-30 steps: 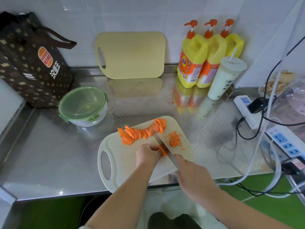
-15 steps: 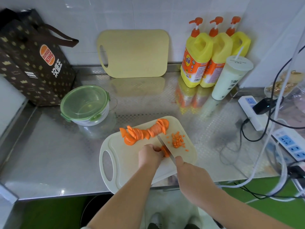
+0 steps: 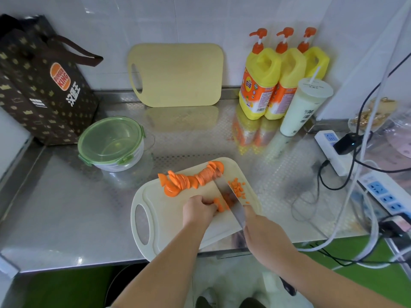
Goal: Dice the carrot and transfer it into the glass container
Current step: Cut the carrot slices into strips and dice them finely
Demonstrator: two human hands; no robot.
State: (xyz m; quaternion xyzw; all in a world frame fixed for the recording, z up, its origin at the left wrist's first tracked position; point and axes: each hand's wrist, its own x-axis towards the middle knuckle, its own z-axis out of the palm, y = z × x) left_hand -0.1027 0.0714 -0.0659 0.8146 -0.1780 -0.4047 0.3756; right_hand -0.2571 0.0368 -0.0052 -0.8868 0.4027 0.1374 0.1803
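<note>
The carrot piece [image 3: 221, 204] being cut lies near the middle of the white cutting board [image 3: 169, 218], pinned under the curled fingertips of the left hand [image 3: 196, 211], which grips it from its left side. The knife [image 3: 222, 185] stands right against the piece's other side, blade angled away across the board; the right hand [image 3: 264, 232] is clenched around the handle end, one finger reaching forward along the back of the blade. The handle itself is hidden inside the fist.

Beyond the blade, on the board's far right corner, sits a small scatter of diced carrot [image 3: 238, 188]. A fanned row of carrot slices [image 3: 191, 180] runs along the board's far edge, overlapping one another, its right end touching the knife tip.

The board rests at an angle on the steel counter [image 3: 66, 207], its handle hole at the near left and that corner poking over the counter's front edge. The glass container [image 3: 111, 143] stands well apart to the far left with its green lid [image 3: 109, 136] on – nothing orange shows inside.

Behind it is a brown paper bag [image 3: 42, 85]. A yellow cutting board [image 3: 178, 74] leans on the tiled wall, three yellow detergent bottles [image 3: 260, 85] stand to its right with a drink cup [image 3: 304, 107] tilted against them, and power strips [image 3: 333, 152] with tangled cables [image 3: 322, 181] fill the right side
</note>
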